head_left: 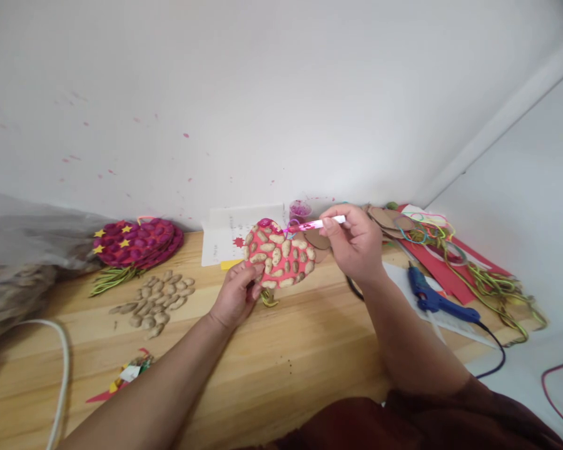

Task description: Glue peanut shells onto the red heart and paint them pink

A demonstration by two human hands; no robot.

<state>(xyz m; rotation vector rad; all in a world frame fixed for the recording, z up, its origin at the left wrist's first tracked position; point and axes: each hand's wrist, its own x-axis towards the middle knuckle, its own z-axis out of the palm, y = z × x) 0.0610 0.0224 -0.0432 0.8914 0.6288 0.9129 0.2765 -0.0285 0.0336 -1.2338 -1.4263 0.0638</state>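
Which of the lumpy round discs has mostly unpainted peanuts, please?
The disc held in the left hand; its peanuts are mostly tan, whereas the stacked discs at left look mostly purple.

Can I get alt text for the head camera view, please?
A person's left hand holds a red disc studded with peanuts, while the right hand holds what looks like a pink-stained white brush at its upper edge. Loose peanuts lie on the wooden table to the left, a blue glue gun on paper to the right.
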